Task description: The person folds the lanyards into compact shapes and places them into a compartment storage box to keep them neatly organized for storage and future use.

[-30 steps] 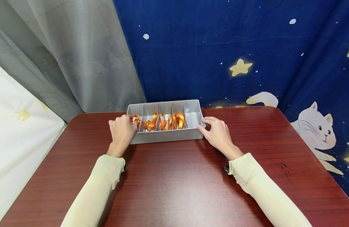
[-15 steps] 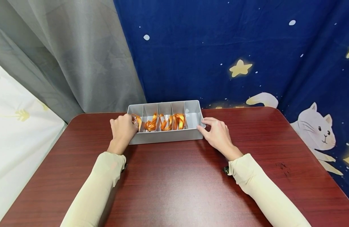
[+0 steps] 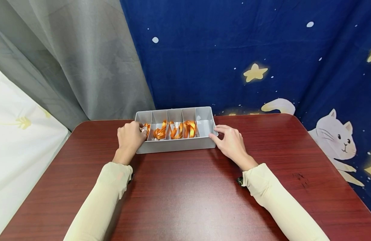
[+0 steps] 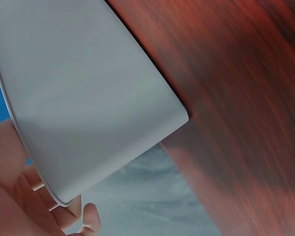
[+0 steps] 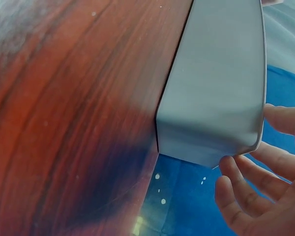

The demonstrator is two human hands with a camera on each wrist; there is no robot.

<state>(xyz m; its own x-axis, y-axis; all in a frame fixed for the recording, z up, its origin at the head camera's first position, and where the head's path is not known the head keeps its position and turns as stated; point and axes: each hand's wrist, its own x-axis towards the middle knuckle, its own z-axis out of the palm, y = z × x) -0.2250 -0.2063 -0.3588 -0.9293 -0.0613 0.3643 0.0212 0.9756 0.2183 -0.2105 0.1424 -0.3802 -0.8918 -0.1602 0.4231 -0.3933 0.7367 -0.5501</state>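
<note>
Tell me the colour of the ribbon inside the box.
The ribbon is orange; the head view shows it best.

You've got the divided tray [image 3: 176, 144] sitting on the table [image 3: 185, 194], toward its far edge. Your left hand [image 3: 129, 135] is at its left end, your right hand [image 3: 230, 142] at its right end. Ribbon [image 3: 173, 130] lies in the middle compartments. Behind hangs the curtain [image 3: 83, 60].

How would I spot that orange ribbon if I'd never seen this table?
Find the dark red table; at its far edge sits a grey divided tray between two hands. The orange ribbon curls across its middle compartments, the only bright, shiny thing in it.
</note>
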